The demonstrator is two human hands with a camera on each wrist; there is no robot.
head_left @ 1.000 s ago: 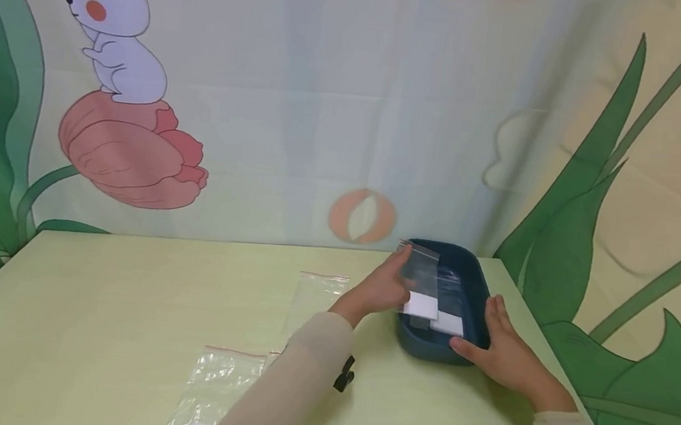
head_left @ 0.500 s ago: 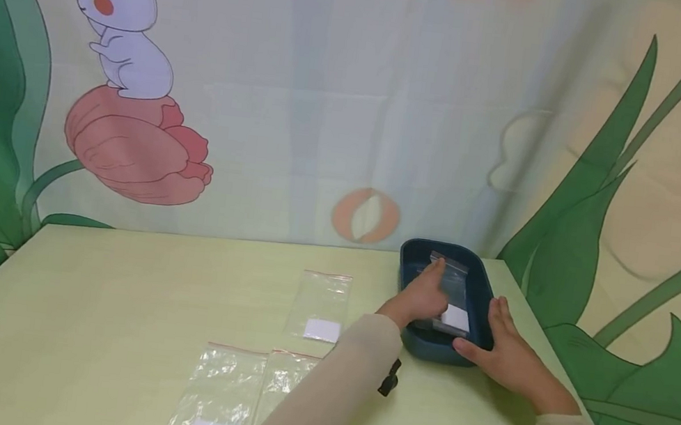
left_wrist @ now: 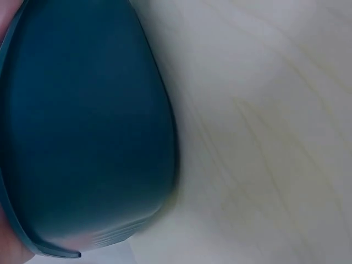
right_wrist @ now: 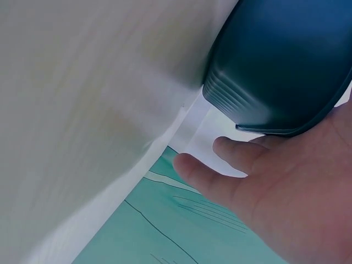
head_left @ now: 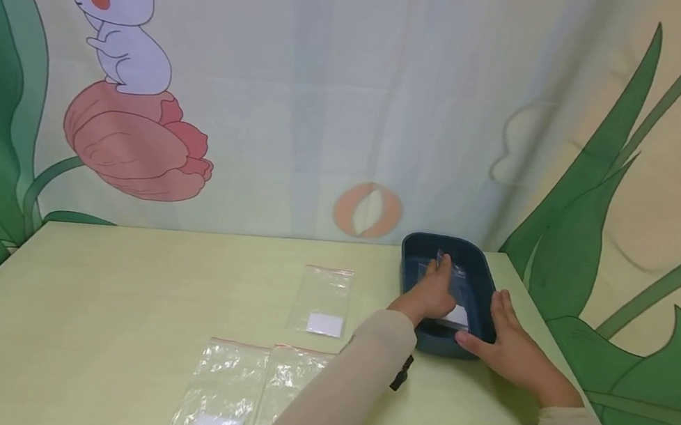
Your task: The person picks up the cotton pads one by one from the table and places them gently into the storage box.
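A dark blue plastic box (head_left: 485,296) stands at the table's right side. My left hand (head_left: 428,296) reaches into it, with two fingers straight and apart on a clear zip bag (head_left: 461,282) that has a white label. Much of that bag is hidden beneath the hand. My right hand (head_left: 511,344) rests against the box's near right corner, its thumb at the near wall and its fingers fairly straight along the right side. In the right wrist view, the fingers (right_wrist: 206,176) extend past the box (right_wrist: 280,71). The left wrist view shows mainly the box's outer wall (left_wrist: 88,121).
One zip bag with a white label (head_left: 324,325) lies flat left of the box. Two larger zip bags (head_left: 221,395) lie nearer the front, the right one (head_left: 290,375) partly covered by the left sleeve. A printed curtain (head_left: 274,128) hangs behind the pale table (head_left: 114,313).
My left hand has carried a zip bag from the box's left rim rightward and down into the box. Its fingers now look more spread. The right hand has stayed at the box's corner.
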